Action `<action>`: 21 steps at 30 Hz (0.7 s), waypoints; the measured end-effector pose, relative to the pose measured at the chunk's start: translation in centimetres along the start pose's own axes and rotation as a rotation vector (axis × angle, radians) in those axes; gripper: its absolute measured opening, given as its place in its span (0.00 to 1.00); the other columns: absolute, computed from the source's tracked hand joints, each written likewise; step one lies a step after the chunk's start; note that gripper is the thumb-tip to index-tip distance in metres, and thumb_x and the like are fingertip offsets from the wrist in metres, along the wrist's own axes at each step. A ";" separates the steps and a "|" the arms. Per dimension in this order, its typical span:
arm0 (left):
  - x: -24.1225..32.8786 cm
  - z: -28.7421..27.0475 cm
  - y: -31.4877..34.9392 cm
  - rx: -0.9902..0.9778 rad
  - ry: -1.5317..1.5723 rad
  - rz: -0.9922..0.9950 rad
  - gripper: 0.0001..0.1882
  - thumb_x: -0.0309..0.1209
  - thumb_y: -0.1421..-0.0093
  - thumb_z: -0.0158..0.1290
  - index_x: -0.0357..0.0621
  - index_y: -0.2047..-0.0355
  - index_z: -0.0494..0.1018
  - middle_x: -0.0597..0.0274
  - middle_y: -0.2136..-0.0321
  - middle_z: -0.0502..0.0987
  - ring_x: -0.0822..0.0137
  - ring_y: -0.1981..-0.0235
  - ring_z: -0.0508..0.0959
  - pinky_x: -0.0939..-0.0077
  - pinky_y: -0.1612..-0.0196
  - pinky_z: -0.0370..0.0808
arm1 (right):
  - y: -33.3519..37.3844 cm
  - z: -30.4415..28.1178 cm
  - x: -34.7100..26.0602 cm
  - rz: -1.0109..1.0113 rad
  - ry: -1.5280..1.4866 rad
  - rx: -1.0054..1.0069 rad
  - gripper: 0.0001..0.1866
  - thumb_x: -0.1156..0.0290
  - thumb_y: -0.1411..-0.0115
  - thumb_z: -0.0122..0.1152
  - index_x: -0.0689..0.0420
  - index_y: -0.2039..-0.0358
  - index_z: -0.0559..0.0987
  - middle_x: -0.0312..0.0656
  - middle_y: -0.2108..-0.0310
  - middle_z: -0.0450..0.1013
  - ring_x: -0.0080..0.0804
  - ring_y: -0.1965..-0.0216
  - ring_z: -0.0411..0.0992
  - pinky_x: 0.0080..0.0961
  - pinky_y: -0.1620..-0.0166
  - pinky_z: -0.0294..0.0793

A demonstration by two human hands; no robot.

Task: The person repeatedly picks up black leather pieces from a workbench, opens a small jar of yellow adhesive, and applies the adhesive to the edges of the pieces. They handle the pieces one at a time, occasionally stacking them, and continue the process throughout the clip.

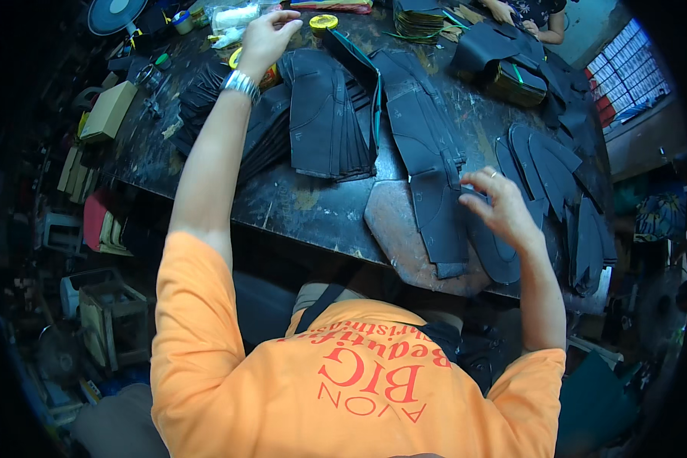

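My left hand (269, 40) is raised over the far left part of the dark worktable, its fingers stretched to the right and nothing visible in them. Just right of its fingertips is a round yellow lid or can top (324, 21). Behind the wrist, a yellow and red can (267, 75) is partly hidden. My right hand (502, 206) has its thumb and forefinger apart at the right edge of a long row of overlapping black cut pieces (427, 156); whether it touches them I cannot tell. Left of that row stands a fanned stack of black marked pieces (320, 114).
A grey slab (389, 221) lies under the row at the table's front edge. More black curved pieces (546, 164) lie at right. Another person's hands (515, 17) are at the far right, near a bundled stack (511, 80). A cardboard box (108, 111) stands at left.
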State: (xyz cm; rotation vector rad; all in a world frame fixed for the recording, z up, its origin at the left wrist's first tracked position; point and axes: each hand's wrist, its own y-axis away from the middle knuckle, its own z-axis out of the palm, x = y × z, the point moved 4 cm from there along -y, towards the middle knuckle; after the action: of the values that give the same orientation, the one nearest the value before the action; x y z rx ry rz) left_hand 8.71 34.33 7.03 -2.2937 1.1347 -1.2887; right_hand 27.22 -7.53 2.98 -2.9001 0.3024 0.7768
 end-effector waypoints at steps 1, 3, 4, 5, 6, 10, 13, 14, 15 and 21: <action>-1.7 1.4 -1.9 -0.033 -0.133 0.012 0.16 0.33 0.39 0.61 0.49 0.51 0.81 0.51 0.60 0.83 0.58 0.57 0.83 0.67 0.51 0.78 | 0.6 0.2 -0.8 -0.003 -0.037 0.000 0.13 0.71 0.43 0.67 0.59 0.58 0.80 0.47 0.64 0.75 0.47 0.59 0.76 0.37 0.56 0.75; -5.5 5.1 -4.9 -0.146 -0.434 -0.115 0.20 0.32 0.39 0.60 0.50 0.45 0.77 0.53 0.53 0.81 0.56 0.50 0.81 0.65 0.45 0.75 | 2.0 0.1 -2.2 -0.046 -0.028 0.024 0.11 0.72 0.43 0.66 0.59 0.60 0.80 0.46 0.64 0.76 0.47 0.60 0.76 0.37 0.57 0.75; -6.8 6.7 -6.1 -0.133 -0.459 0.006 0.24 0.31 0.40 0.60 0.51 0.43 0.75 0.52 0.48 0.77 0.53 0.46 0.77 0.63 0.42 0.73 | 2.9 -0.1 -2.8 -0.060 -0.005 0.042 0.10 0.73 0.43 0.66 0.59 0.60 0.80 0.46 0.64 0.76 0.46 0.61 0.76 0.36 0.58 0.75; -8.3 8.0 -6.7 -0.119 -0.479 0.126 0.27 0.30 0.41 0.60 0.53 0.40 0.72 0.51 0.43 0.74 0.51 0.43 0.74 0.62 0.39 0.71 | 3.8 -0.4 -3.2 -0.077 0.016 0.059 0.10 0.73 0.43 0.66 0.59 0.60 0.80 0.45 0.64 0.76 0.45 0.62 0.76 0.36 0.58 0.75; -9.6 9.3 -7.2 -0.104 -0.493 0.249 0.31 0.29 0.42 0.60 0.54 0.37 0.69 0.50 0.39 0.70 0.49 0.39 0.71 0.61 0.36 0.69 | 4.7 -0.8 -3.6 -0.089 0.045 0.074 0.10 0.73 0.43 0.66 0.59 0.61 0.80 0.45 0.64 0.76 0.45 0.62 0.76 0.36 0.58 0.75; -13.8 14.0 -9.1 -0.421 -0.449 0.365 0.44 0.15 0.51 0.59 0.58 0.34 0.62 0.52 0.34 0.61 0.49 0.34 0.64 0.59 0.32 0.64 | 8.8 -2.2 -3.5 0.027 0.001 0.089 0.09 0.73 0.43 0.67 0.59 0.61 0.81 0.43 0.64 0.77 0.43 0.62 0.77 0.33 0.58 0.76; -13.9 13.8 -10.1 -0.408 -0.582 0.341 0.43 0.20 0.52 0.64 0.60 0.36 0.64 0.51 0.39 0.65 0.47 0.37 0.67 0.59 0.34 0.66 | 11.1 -2.8 -2.4 0.121 -0.028 0.117 0.08 0.78 0.43 0.66 0.62 0.62 0.81 0.45 0.65 0.77 0.40 0.63 0.78 0.30 0.59 0.76; -13.6 13.3 -10.1 -0.402 -0.594 0.293 0.42 0.22 0.52 0.67 0.60 0.37 0.65 0.51 0.41 0.66 0.47 0.39 0.68 0.58 0.35 0.67 | 11.5 -2.8 -2.1 0.136 -0.042 0.129 0.08 0.80 0.43 0.66 0.63 0.62 0.81 0.45 0.65 0.77 0.39 0.63 0.78 0.28 0.60 0.76; -13.3 12.5 -9.8 -0.386 -0.593 0.211 0.40 0.25 0.53 0.69 0.58 0.39 0.66 0.50 0.42 0.66 0.47 0.40 0.69 0.59 0.37 0.68 | 11.9 -2.7 -1.9 0.149 -0.043 0.133 0.08 0.79 0.43 0.66 0.62 0.62 0.81 0.45 0.65 0.77 0.40 0.63 0.78 0.29 0.60 0.76; -11.2 8.2 -7.0 -0.152 -0.528 -0.047 0.41 0.48 0.58 0.74 0.43 0.47 0.72 0.45 0.56 0.81 0.49 0.52 0.80 0.60 0.45 0.74 | 12.1 -2.9 -0.4 0.157 -0.032 0.149 0.08 0.80 0.42 0.65 0.63 0.61 0.81 0.45 0.65 0.78 0.38 0.63 0.78 0.27 0.60 0.76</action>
State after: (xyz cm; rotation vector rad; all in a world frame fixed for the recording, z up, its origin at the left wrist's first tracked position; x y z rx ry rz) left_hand 15.63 46.18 -0.30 -2.5598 1.0164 -0.5580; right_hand 25.56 -19.71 4.90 -2.7469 0.5646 0.7860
